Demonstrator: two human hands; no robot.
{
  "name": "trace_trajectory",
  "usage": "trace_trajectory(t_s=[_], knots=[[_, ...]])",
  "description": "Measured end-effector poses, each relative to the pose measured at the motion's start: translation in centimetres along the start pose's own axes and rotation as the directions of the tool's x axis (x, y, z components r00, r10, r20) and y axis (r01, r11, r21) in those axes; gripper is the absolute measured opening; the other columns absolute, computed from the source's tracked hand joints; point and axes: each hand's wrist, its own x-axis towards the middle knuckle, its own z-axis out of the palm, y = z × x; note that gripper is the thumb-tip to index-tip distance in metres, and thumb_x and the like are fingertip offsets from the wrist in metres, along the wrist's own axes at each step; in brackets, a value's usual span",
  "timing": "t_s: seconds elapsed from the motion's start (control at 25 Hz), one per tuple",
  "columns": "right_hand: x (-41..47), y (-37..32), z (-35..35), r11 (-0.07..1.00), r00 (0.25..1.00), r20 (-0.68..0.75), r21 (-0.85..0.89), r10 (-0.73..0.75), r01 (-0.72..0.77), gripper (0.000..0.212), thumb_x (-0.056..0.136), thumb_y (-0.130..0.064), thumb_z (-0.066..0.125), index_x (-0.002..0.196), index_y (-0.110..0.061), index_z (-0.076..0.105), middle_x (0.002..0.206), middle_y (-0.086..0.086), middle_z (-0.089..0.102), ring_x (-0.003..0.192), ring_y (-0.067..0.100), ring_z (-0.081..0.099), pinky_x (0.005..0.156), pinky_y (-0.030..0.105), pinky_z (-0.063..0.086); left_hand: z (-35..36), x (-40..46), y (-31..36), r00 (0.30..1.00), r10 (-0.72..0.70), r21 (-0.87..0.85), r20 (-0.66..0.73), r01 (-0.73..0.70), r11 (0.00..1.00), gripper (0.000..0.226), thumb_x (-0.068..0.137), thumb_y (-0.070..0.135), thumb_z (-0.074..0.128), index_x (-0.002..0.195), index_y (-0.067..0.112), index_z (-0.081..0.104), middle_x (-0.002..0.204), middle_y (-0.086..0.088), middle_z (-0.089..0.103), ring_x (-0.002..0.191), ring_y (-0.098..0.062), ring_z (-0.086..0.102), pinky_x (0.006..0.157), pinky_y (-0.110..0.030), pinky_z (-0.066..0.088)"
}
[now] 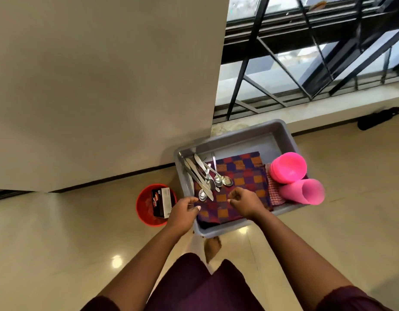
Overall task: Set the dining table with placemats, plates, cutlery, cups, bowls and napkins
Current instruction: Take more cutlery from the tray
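A grey tub (281,131) holds a stack of checked purple and orange placemats (245,173). Several spoons and knives (205,176) lie on the stack's left part. Stacked pink bowls (288,167) and nested pink cups (306,190) lie on their sides at the tub's right, beside a red checked napkin (276,194). My left hand (184,209) curls at the tub's left rim, its thumb pinching the top placemat's edge. My right hand (243,202) hovers over the stack's middle, fingers loosely curled, with nothing seen in it.
A red bucket (142,207) holding a dark box stands on the tiled floor just left of the tub. A beige wall rises behind, and a window with black bars is at the upper right. My bare foot (213,245) shows below the tub.
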Motion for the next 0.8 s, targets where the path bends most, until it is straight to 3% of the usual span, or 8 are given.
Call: trace_trajectory(t_s=[0.16, 0.36, 0.48, 0.56, 0.68, 0.8], knots=[[5.2, -0.8, 0.7, 1.0, 1.0, 0.02, -0.01, -0.01, 0.011, 0.01, 0.093, -0.018, 0.06, 0.103, -0.016, 0.063, 0.1, 0.002, 0.066, 0.092, 0.02, 0.062, 0.079, 0.033, 0.051, 1.9, 4.6, -0.5, 0.994, -0.07, 0.085, 0.088, 0.062, 0.994, 0.04, 0.095, 0.023, 0.06, 0.133, 0.015, 0.053, 0.133, -0.005, 0.053, 0.118, -0.019, 0.052, 0.097, -0.029, 0.043], [12.0, -1.3, 3.6, 0.998, 0.996, -0.072, -0.024, -0.054, 0.053, 0.024, 0.095, -0.015, 0.055, 0.118, -0.016, 0.064, 0.11, 0.004, 0.068, 0.086, 0.018, 0.06, 0.061, 0.021, 0.042, 4.5, 10.8, -1.5, 0.991, -0.125, 0.167, 0.055, 0.114, 0.979, 0.052, 0.093, 0.024, 0.061, 0.141, 0.014, 0.043, 0.139, -0.007, 0.047, 0.128, -0.026, 0.047, 0.103, -0.032, 0.039], [14.7, -2.2, 4.8, 0.999, 0.986, -0.161, -0.016, -0.048, 0.046, 0.024, 0.092, -0.02, 0.061, 0.116, -0.02, 0.066, 0.111, 0.003, 0.07, 0.097, 0.022, 0.065, 0.075, 0.027, 0.049, 5.8, 13.2, -2.5, 0.996, -0.069, 0.205, 0.053, 0.057, 0.977, 0.065, 0.092, 0.019, 0.061, 0.149, 0.022, 0.031, 0.151, -0.008, 0.034, 0.139, -0.025, 0.034, 0.111, -0.035, 0.03], [16.0, -2.4, 5.7, 0.99, 0.979, -0.192, -0.134, -0.069, 0.043, 0.022, 0.09, -0.026, 0.064, 0.111, -0.021, 0.068, 0.11, 0.004, 0.069, 0.098, 0.025, 0.065, 0.082, 0.035, 0.053, 6.4, 14.6, -2.9, 0.996, -0.048, 0.22, 0.077, 0.03, 0.975, 0.067, 0.093, 0.02, 0.059, 0.151, 0.03, 0.026, 0.153, -0.008, 0.027, 0.141, -0.026, 0.03, 0.113, -0.036, 0.028], [17.4, -2.1, 6.9, 0.966, 0.977, -0.18, -0.248, -0.117, 0.07, 0.025, 0.088, -0.025, 0.066, 0.112, -0.018, 0.064, 0.118, 0.005, 0.063, 0.106, 0.025, 0.06, 0.089, 0.04, 0.049, 6.7, 16.4, -3.1, 0.996, -0.038, 0.252, 0.081, 0.017, 0.968, 0.055, 0.098, 0.029, 0.053, 0.148, 0.036, 0.032, 0.146, -0.009, 0.025, 0.136, -0.027, 0.034, 0.113, -0.037, 0.033], [18.1, -2.0, 7.5, 0.929, 0.965, -0.186, -0.352, -0.186, 0.111, 0.026, 0.09, -0.024, 0.062, 0.115, -0.016, 0.06, 0.12, 0.005, 0.059, 0.111, 0.025, 0.056, 0.092, 0.039, 0.042, 6.4, 17.9, -3.1, 1.0, -0.011, 0.359, 0.014, 0.005, 0.933, 0.042, 0.1, 0.028, 0.048, 0.141, 0.024, 0.043, 0.139, -0.012, 0.034, 0.124, -0.026, 0.046, 0.101, -0.034, 0.042]])
